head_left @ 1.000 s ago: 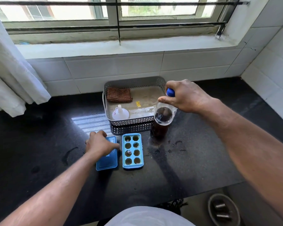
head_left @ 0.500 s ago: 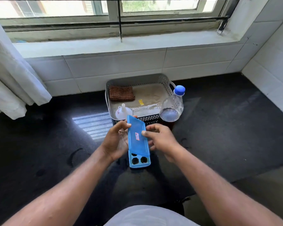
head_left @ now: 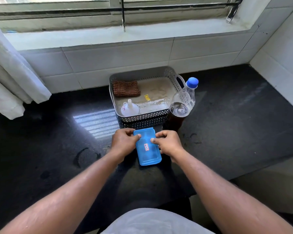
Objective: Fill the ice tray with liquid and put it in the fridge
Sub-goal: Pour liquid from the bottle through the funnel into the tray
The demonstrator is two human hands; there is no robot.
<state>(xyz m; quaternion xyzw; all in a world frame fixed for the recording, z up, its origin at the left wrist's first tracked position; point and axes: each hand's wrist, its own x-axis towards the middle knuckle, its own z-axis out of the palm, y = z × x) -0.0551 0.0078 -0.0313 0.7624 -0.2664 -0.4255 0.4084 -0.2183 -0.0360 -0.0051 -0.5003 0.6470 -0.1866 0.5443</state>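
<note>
Left hand (head_left: 124,143) and right hand (head_left: 168,143) pinching lidded blue plastic ice tray (head_left: 148,150) on black stone counter (head_left: 235,132), blue-capped clear plastic bottle (head_left: 183,100) standing beside grey perforated basket (head_left: 142,118)

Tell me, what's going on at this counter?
A person is holding a lidded blue ice tray at the dark counter. The left hand grips its left edge and the right hand its right edge, thumbs on top. Just behind, a capped bottle part-full of dark liquid stands beside a grey basket holding a white funnel and a checked cloth.

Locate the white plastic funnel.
Head view: the white plastic funnel sits spout-up in the near-left corner of the grey perforated basket, left of the blue-capped bottle.
</note>
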